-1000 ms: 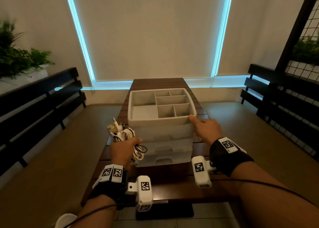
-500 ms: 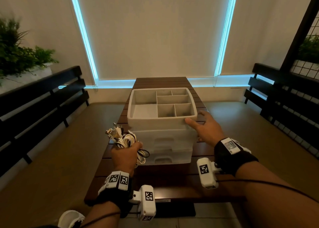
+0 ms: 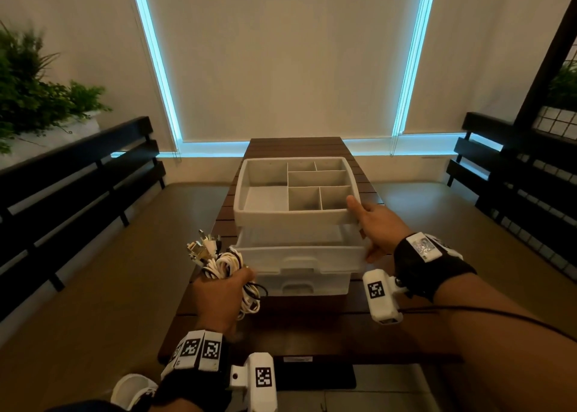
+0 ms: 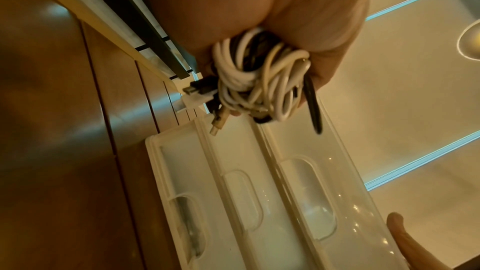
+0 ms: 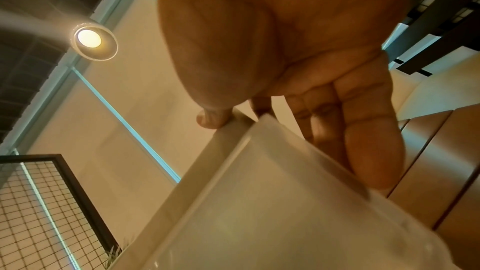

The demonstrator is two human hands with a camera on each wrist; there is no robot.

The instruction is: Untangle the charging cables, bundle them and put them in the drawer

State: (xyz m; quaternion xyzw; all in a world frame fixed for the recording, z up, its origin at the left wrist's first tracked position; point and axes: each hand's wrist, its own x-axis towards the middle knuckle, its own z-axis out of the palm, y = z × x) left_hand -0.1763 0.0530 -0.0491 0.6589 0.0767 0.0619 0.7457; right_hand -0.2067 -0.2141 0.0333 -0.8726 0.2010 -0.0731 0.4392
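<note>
Two hands at the drawer unit (image 3: 312, 285), top drawer (image 3: 299, 257) out
Left hand (image 3: 218, 299) clenches cable bundle (image 3: 223, 266) at its left; right hand (image 3: 379, 227), fingers straight, presses the drawer's side

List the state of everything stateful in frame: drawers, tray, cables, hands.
top drawer, pulled partly out, nothing visible inside
lower drawer, shut
divided tray, compartments empty
left hand, grips the cable bundle
cable bundle, coiled, plug ends sticking out
right hand, thumb on the divided tray's rim, fingers flat against the top drawer's side
</note>
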